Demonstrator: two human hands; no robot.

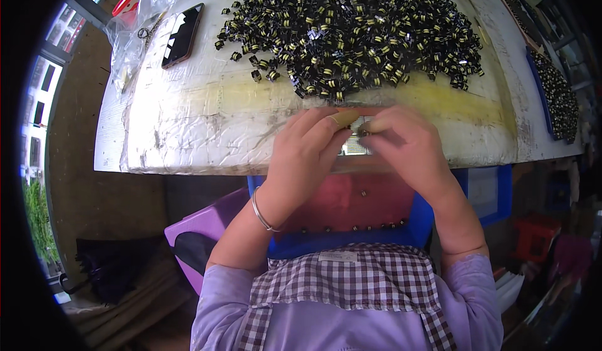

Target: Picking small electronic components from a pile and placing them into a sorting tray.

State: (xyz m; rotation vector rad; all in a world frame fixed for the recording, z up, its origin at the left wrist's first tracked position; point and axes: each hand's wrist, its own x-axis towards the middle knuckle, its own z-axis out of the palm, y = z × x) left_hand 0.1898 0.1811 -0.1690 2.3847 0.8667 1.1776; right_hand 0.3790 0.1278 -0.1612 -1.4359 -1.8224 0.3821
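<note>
Pale gridded plate [352, 148] on surface [207, 125], nr front edge, btwn your L hand [306, 143] & R hand [412, 143]. Your L grip: fingertips bent in at plate's L side, yellowish cover [344, 119] on one finger; can't tell if clamped. Your R grip: thumb + index nrly together over plate's R part, by small dark bit [363, 129]; hold unclear. Blk/yellow parts pile [351, 31] beyond hands.

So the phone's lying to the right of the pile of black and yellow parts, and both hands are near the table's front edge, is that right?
Not quite: the head view shows the phone to the left of the pile of black and yellow parts. The rest stands.
</note>
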